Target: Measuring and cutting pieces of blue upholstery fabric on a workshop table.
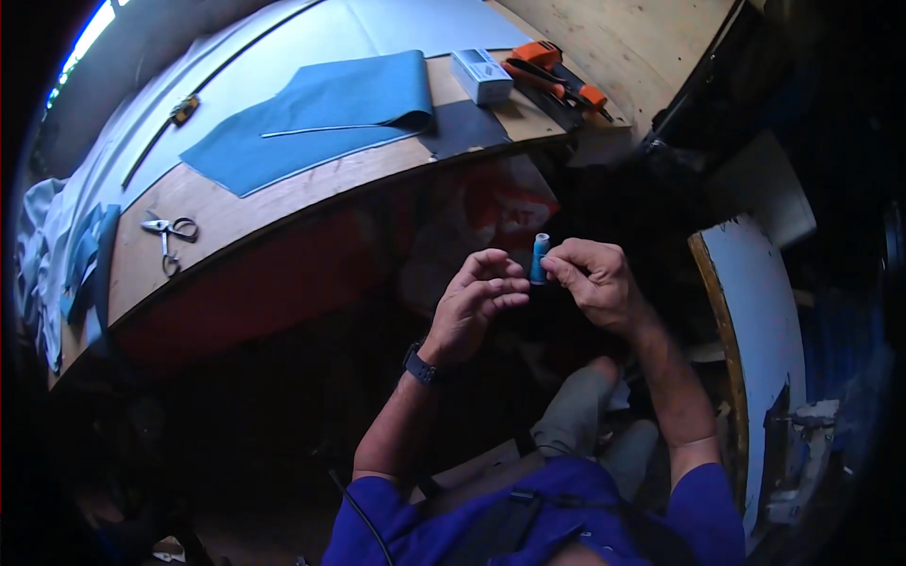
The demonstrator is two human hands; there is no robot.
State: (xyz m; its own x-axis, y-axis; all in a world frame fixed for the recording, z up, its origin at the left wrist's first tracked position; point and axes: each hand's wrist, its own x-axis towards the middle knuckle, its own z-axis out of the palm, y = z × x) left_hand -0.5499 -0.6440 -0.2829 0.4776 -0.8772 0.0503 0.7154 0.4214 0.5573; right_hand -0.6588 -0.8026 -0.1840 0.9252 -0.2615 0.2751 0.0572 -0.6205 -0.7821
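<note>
A spool of teal thread (pixel 539 261) stands upright in the air in front of me, its pale top end showing. My right hand (pixel 596 283) pinches it from the right between thumb and fingers. Just left of the spool is my left hand (pixel 479 300), its fingers loosely curved and apart, with nothing seen in them. Whether a thread runs between the hands is too fine to make out. Both hands hover beyond the near edge of the wooden table (pixel 269 200).
On the table lie a folded blue fabric piece (pixel 330 99) with a thin rod on it, scissors (pixel 170 236), a yellow-black tape measure (pixel 184 110), a small box (pixel 481 75) and orange-black tools (pixel 552 74). A white-topped board (pixel 755 311) stands at my right.
</note>
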